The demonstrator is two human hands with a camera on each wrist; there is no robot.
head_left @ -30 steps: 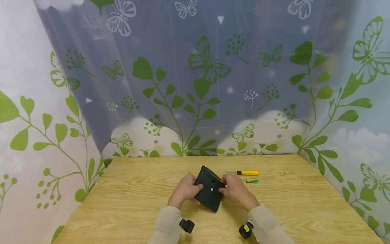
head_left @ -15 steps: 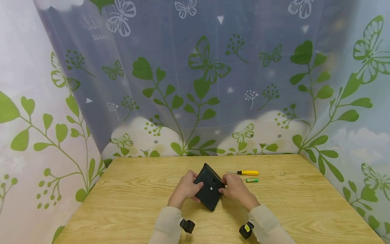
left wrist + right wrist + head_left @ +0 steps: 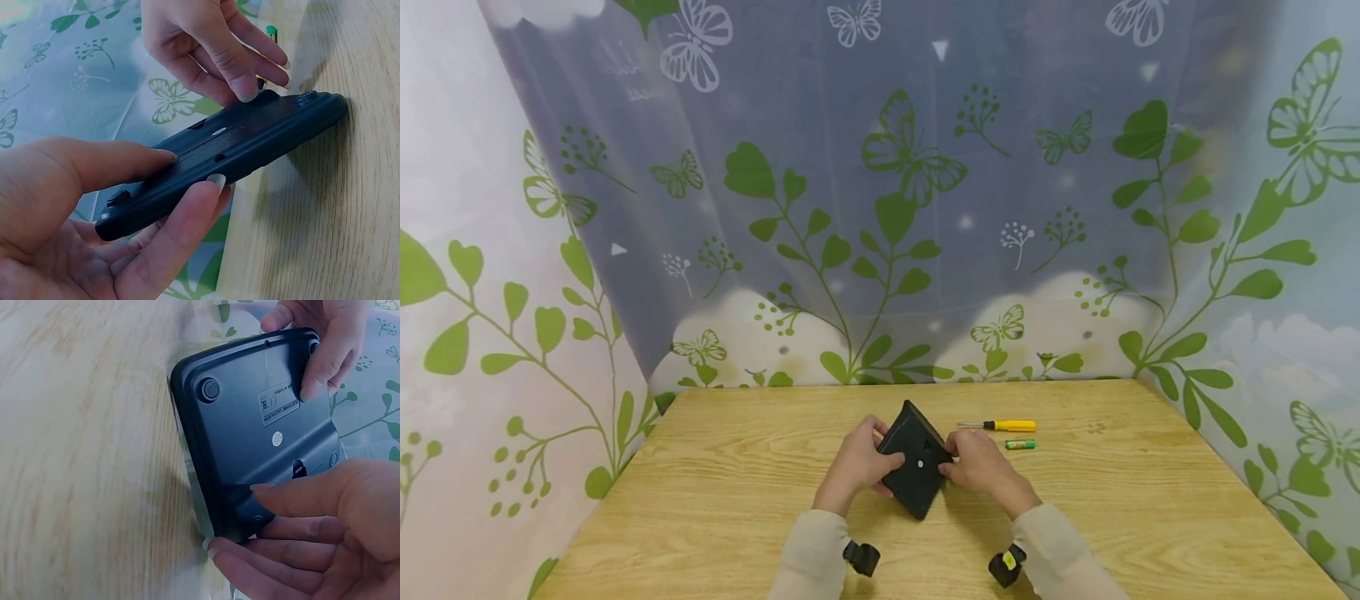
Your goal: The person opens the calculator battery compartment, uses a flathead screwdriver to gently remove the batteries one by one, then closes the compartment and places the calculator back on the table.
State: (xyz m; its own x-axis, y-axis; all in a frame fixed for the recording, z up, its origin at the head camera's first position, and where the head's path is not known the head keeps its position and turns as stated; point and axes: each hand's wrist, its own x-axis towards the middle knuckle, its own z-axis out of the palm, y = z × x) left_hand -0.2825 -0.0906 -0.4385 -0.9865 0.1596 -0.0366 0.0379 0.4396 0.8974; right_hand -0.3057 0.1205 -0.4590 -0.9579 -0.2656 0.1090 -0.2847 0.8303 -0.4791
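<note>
A black electronic calculator (image 3: pixel 913 475) is held tilted over the table, its back turned up toward the head camera. The right wrist view shows its label (image 3: pixel 279 405), a round white sticker, rubber feet and a dark slot in the back. My left hand (image 3: pixel 853 462) grips the left edge, thumb on the back and fingers underneath. At the opposite edge my right hand (image 3: pixel 979 461) pinches it, with the thumb (image 3: pixel 300 495) on the back and fingers behind. The calculator's key side is hidden.
A screwdriver (image 3: pixel 1015 426) with a yellow handle lies on the wooden table (image 3: pixel 737 500), beyond the right hand. Just in front of it is a green battery (image 3: pixel 1020 444). A patterned curtain (image 3: pixel 820 250) hangs behind the table's back edge.
The calculator has tilted and turned slightly, its top corner rising and its bottom corner shifting left. Both hands keep their grip on it. The screwdriver and battery have stayed put.
</note>
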